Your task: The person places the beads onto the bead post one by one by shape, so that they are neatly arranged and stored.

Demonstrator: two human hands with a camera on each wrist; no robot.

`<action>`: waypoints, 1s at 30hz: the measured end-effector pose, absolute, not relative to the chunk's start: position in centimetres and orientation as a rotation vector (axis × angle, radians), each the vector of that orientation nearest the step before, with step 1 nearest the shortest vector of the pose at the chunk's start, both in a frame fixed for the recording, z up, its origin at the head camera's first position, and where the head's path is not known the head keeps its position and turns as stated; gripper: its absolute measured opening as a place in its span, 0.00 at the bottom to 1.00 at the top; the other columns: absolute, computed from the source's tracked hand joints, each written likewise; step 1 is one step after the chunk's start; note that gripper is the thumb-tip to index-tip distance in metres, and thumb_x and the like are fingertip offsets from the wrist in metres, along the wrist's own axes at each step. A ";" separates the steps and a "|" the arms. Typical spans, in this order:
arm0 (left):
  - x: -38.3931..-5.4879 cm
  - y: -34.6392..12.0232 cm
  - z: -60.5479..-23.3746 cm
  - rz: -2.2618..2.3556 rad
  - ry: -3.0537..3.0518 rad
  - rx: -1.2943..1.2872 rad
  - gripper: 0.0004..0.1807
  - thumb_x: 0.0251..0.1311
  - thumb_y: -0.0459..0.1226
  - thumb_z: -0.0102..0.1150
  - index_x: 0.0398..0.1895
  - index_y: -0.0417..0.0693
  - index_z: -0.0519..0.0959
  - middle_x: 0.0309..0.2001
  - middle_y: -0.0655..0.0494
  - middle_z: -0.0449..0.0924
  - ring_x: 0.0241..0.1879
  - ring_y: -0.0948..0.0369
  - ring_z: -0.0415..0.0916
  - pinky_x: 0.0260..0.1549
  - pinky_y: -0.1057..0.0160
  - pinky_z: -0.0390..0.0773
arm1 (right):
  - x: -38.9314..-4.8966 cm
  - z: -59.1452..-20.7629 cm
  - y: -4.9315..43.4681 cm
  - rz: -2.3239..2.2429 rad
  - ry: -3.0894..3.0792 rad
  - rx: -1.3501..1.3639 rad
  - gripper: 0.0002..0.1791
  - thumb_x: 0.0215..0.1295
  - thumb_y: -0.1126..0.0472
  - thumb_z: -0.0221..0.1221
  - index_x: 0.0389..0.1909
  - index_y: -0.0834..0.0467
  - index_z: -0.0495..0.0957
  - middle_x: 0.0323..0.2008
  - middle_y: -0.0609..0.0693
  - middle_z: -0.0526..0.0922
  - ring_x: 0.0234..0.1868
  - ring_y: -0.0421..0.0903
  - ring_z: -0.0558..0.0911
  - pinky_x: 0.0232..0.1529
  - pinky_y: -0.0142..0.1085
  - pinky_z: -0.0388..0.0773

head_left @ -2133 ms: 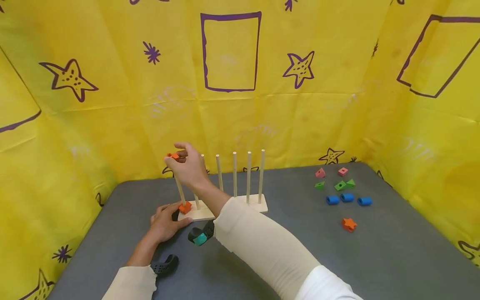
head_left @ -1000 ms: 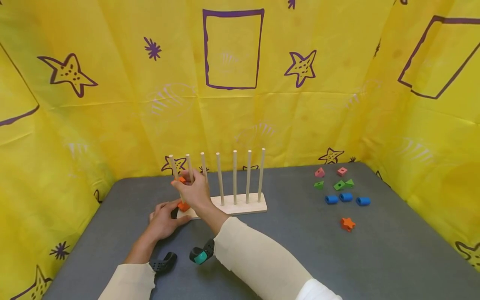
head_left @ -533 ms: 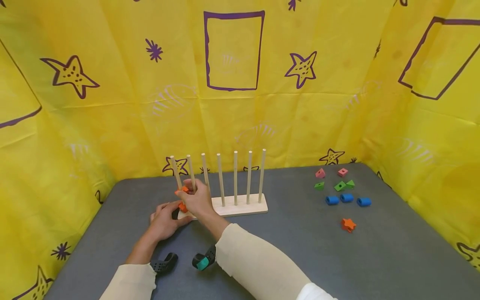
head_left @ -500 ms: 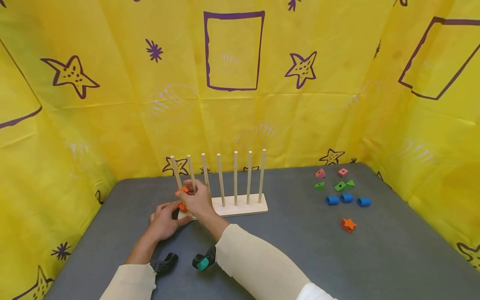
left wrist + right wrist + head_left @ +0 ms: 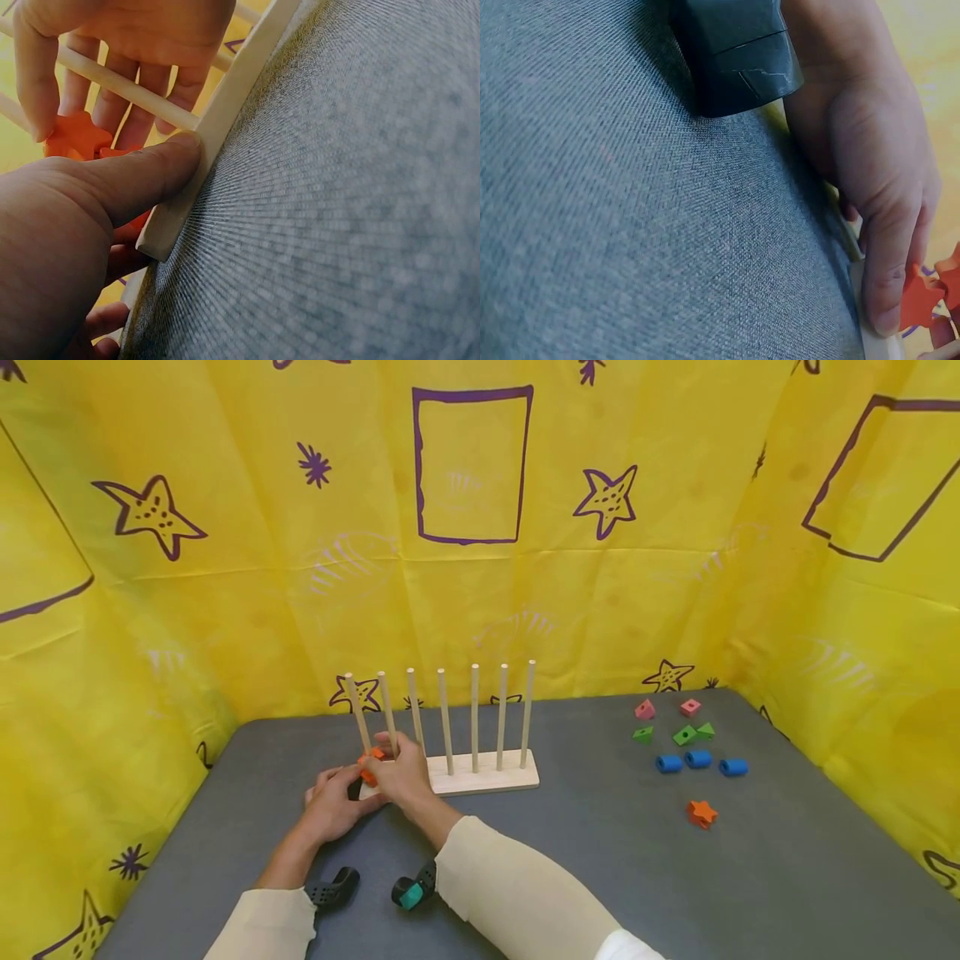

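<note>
A pale wooden peg stand (image 5: pixel 487 782) with a row of upright dowels stands on the grey table. My left hand (image 5: pixel 330 807) grips its left end, thumb on the front edge and fingers behind. On the leftmost dowel (image 5: pixel 357 714) my right hand (image 5: pixel 407 777) pinches an orange star bead (image 5: pixel 75 136) between thumb and fingers. Just under it sits another orange star bead (image 5: pixel 919 298), low against the base. In the head view the two beads are partly hidden by the right thumb and fingers. Whether they touch I cannot tell.
Right of the stand lie a loose orange star bead (image 5: pixel 702 813), blue cylinder beads (image 5: pixel 698 759), green triangular beads (image 5: pixel 685 735) and pink beads (image 5: pixel 645 709). Yellow cloth (image 5: pixel 465 602) walls the table's back and sides. Both wrists wear black straps (image 5: pixel 333 888).
My right hand has brought the orange star bead from the top of the leftmost dowel down it, close to the lower star. The left hand has stayed on the stand's end.
</note>
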State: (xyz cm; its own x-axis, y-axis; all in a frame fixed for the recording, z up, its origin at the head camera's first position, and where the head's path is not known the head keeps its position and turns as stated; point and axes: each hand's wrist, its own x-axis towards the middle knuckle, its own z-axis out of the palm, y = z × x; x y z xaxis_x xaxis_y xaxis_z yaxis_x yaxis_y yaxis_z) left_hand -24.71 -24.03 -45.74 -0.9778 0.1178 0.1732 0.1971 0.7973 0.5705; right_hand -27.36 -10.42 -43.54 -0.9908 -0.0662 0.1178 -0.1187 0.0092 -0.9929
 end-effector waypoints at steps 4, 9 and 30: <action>-24.8 -24.0 -45.7 -0.932 -2.849 -0.258 0.41 0.55 0.57 0.65 0.65 0.42 0.71 0.60 0.39 0.72 0.61 0.37 0.54 0.49 0.36 0.50 | -27.2 -43.5 -10.0 2.149 -2.238 0.199 0.19 0.57 0.65 0.67 0.50 0.55 0.79 0.39 0.47 0.82 0.41 0.42 0.81 0.40 0.38 0.78; -25.0 -24.0 -45.9 -0.940 -2.859 -0.237 0.39 0.55 0.55 0.66 0.65 0.41 0.71 0.62 0.39 0.70 0.62 0.38 0.53 0.50 0.36 0.50 | -26.7 -43.3 -9.3 2.084 -2.269 0.243 0.19 0.57 0.64 0.66 0.52 0.53 0.79 0.42 0.47 0.82 0.46 0.43 0.80 0.44 0.38 0.77; -24.8 -23.8 -45.8 -0.951 -2.876 -0.200 0.37 0.55 0.52 0.68 0.63 0.40 0.73 0.60 0.36 0.70 0.62 0.37 0.53 0.53 0.34 0.47 | -22.4 -36.5 -1.1 2.036 -2.256 0.688 0.32 0.66 0.58 0.61 0.70 0.56 0.64 0.61 0.50 0.74 0.61 0.49 0.72 0.60 0.47 0.66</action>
State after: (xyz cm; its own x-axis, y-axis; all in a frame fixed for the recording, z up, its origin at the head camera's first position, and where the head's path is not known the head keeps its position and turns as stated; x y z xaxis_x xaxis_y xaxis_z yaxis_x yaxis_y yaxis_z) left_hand -24.76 -23.82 -45.75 -0.9858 0.0913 0.1413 0.1576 0.7955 0.5851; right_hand -22.42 -1.11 -36.46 -0.9021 -0.3034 0.3069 -0.3364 0.0486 -0.9405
